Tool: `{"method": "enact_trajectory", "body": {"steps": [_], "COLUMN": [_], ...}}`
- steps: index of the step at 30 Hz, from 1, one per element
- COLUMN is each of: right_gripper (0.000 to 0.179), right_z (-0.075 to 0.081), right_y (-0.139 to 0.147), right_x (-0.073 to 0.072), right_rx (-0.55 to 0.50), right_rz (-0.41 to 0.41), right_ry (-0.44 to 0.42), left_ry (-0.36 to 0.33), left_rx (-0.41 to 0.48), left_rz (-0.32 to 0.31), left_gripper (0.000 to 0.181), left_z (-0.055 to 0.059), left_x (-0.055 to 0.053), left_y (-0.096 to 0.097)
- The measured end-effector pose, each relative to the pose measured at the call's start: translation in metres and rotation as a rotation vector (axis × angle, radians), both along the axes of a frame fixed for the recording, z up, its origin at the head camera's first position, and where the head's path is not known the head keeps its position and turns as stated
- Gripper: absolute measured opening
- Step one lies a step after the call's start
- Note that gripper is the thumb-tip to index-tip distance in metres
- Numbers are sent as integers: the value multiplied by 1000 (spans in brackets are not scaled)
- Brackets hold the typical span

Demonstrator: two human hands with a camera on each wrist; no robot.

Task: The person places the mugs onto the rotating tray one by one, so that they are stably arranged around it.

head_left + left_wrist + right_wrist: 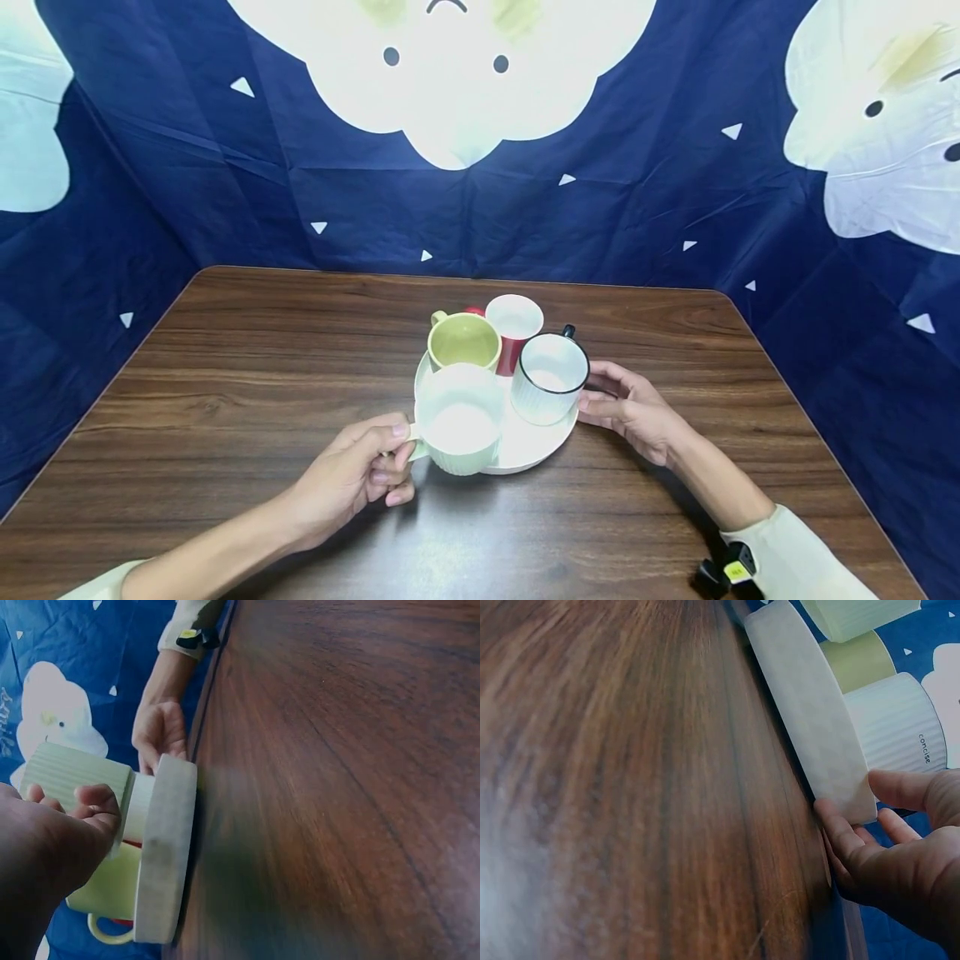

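My left hand point(356, 471) grips the handle of a pale green ribbed mug point(459, 433), which hangs over the near left part of a round white tray point(517, 454). In the left wrist view the mug's base stands apart from the tray. My right hand point(633, 412) pinches the tray's right edge, thumb at the top rim and fingers at the underside, as the right wrist view shows. On the tray stand a yellow-green mug point(465, 342), a red mug with a white inside point(507, 354) and a white ribbed mug with a black rim point(551, 392).
The tray is on a brown wood-grain table point(262, 375). A dark blue cloth point(480, 217) with white cloud shapes hangs behind the table and at its sides. A small black device point(738, 567) is strapped at the right sleeve.
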State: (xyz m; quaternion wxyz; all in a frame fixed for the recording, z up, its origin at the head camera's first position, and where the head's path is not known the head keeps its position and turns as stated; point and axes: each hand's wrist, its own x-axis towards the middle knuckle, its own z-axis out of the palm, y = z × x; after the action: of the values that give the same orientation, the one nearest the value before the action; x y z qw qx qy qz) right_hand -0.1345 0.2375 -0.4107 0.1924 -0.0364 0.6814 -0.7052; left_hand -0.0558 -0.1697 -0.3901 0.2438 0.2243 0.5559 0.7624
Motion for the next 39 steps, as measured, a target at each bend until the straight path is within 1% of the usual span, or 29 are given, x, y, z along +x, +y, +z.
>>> {"method": "enact_trajectory", "body": {"steps": [8, 15, 19, 27, 34, 39], "right_gripper": [53, 50, 49, 49, 50, 49], "right_z": [-1, 2, 2, 3, 2, 1], "right_y": [1, -1, -1, 0, 0, 1], "right_x": [-3, -8, -11, -13, -16, -16], "right_rx": [-11, -9, 3, 2, 0, 9], "right_rz": [2, 25, 26, 26, 27, 28], "right_ry": [-7, -1, 0, -12, -25, -28], "left_ry": [-2, -50, -75, -104, -147, -156], "left_rx": [-34, -68, -77, -99, -120, -151], "left_rz": [-3, 14, 16, 18, 36, 34], "left_gripper": [32, 31, 30, 30, 29, 30], "left_z": [1, 5, 6, 7, 7, 7], "left_x": [-1, -1, -3, -6, -8, -10], "left_y": [14, 23, 27, 35, 41, 45]}}
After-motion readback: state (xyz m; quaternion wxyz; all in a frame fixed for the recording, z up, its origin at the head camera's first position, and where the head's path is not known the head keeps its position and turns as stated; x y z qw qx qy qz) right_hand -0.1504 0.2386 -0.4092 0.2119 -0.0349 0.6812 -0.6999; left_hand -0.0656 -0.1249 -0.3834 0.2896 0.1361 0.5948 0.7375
